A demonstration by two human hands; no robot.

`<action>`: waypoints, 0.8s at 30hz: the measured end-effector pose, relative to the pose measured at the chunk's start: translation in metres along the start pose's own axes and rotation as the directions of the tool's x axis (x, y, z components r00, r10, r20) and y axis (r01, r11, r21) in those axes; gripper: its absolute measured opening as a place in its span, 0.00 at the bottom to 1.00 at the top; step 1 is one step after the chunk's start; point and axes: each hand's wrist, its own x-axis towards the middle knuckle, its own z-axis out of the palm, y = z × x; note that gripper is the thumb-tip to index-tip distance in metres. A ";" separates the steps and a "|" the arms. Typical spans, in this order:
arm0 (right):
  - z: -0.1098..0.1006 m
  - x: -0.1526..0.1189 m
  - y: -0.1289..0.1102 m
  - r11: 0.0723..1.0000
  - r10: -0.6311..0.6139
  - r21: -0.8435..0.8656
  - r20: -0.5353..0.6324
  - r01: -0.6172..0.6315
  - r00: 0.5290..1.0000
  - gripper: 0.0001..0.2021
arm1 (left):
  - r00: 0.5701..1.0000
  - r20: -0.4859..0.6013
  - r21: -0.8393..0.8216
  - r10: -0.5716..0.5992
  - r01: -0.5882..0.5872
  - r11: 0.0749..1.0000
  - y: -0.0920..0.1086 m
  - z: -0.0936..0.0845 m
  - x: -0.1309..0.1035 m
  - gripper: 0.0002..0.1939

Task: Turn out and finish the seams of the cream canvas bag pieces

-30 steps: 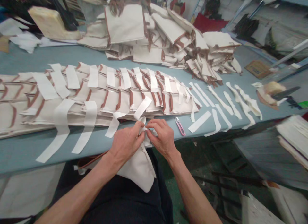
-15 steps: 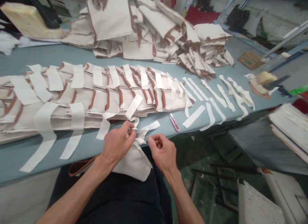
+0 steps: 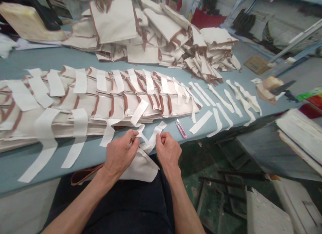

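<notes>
My left hand is closed in a pinch at a curled white fabric strip; a small dark glint shows at its fingertips. To its right, my right hand has its fingers pressed together at the edge of another white strip, which slants up past them. Exactly what lies between those fingertips is partly hidden. Both strips lie just above a cream cloth piece on my lap. A brown strap loop sticks out at its left. Pink-handled thread snips rest on the table beside my right hand.
Overlapping cream pieces with brown edging cover the left of the blue-grey table, white strips laid across them. A larger heap of cream pieces stands behind. Loose white strips lie to the right, near a small cardboard box.
My right hand has moved slightly up and its fingers have come to the strip's edge. That strip now slants more steeply. My left hand has barely shifted; the view has moved a little.
</notes>
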 end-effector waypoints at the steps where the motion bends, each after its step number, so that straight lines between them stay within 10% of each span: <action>1: -0.001 0.002 0.001 1.000 0.008 -0.011 -0.010 -0.008 1.000 0.10 | 1.000 -0.017 -0.018 -0.002 0.002 1.000 -0.002 0.000 -0.001 0.15; 16: -0.015 0.000 0.024 0.988 -0.014 0.149 -0.134 0.034 0.991 0.21 | 0.995 -0.097 -0.215 0.014 -0.034 0.976 -0.014 0.004 -0.014 0.15; 24: -0.015 0.001 -0.025 0.958 -0.270 0.152 0.181 0.245 0.946 0.17 | 0.993 -0.116 -0.266 0.007 -0.038 0.963 -0.017 0.003 -0.023 0.16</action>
